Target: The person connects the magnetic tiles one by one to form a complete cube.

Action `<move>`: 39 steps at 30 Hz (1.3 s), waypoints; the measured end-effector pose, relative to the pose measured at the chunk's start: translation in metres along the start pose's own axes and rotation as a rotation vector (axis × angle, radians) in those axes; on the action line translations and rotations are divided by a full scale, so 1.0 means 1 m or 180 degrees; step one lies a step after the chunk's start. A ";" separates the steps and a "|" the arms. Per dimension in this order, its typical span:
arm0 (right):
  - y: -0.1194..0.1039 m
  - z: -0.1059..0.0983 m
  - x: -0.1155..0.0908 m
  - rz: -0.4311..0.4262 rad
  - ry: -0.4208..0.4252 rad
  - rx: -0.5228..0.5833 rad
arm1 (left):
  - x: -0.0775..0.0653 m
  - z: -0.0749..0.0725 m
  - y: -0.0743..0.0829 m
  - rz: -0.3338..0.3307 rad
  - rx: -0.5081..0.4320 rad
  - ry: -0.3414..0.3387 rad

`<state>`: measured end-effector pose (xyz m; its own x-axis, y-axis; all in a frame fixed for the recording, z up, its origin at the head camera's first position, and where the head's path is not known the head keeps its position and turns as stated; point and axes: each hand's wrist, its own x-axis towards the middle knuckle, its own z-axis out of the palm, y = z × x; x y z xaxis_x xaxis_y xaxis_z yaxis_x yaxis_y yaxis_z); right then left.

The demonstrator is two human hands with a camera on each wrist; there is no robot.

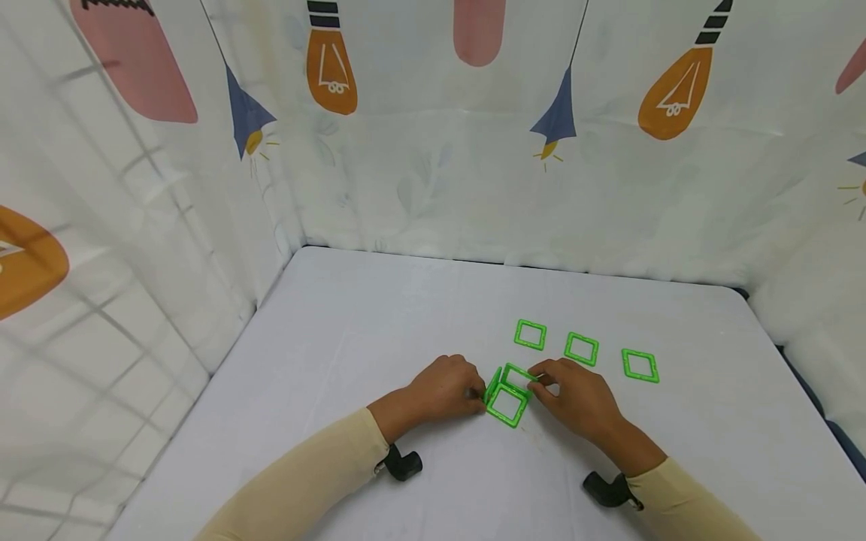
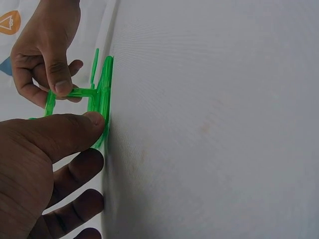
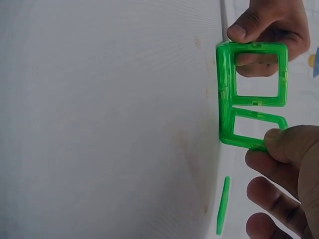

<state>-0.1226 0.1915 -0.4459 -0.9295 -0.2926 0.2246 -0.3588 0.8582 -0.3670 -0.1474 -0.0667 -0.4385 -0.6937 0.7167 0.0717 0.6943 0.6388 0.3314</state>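
Three green square magnetic tiles with open centres are joined at their edges on the table. One tile (image 1: 502,418) lies flat, another tile (image 1: 492,385) stands at its left, and a third tile (image 1: 519,370) rises along its far side. My left hand (image 1: 443,387) holds the left standing tile, its thumb (image 2: 82,129) pressed on the green plastic near the table. With thumb and forefinger my right hand (image 1: 578,394) pinches the rim of the third tile, which leans in the right wrist view; the other fingers (image 3: 266,194) stay off it.
Three more green square tiles lie loose beyond my right hand: a left one (image 1: 543,338), a middle one (image 1: 594,353) and a right one (image 1: 652,368). The white-covered table (image 1: 379,315) meets a printed curtain (image 1: 440,188) at the back.
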 end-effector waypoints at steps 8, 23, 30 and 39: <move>-0.001 0.000 0.000 -0.0145 0.0096 -0.0012 | 0.001 0.001 -0.001 0.0027 0.0003 -0.0022; -0.004 -0.001 0.000 -0.0213 0.0119 -0.0019 | 0.003 0.000 -0.002 0.0003 -0.0024 -0.0032; -0.004 -0.001 0.000 -0.0241 0.0107 -0.0053 | 0.003 0.000 -0.002 -0.0034 -0.0038 -0.0062; -0.005 0.000 -0.002 -0.0173 0.0000 -0.0059 | 0.002 0.003 -0.003 -0.0060 -0.0056 -0.0070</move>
<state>-0.1192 0.1882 -0.4447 -0.9087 -0.3389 0.2438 -0.4071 0.8488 -0.3375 -0.1503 -0.0659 -0.4421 -0.7020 0.7108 0.0447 0.6776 0.6473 0.3491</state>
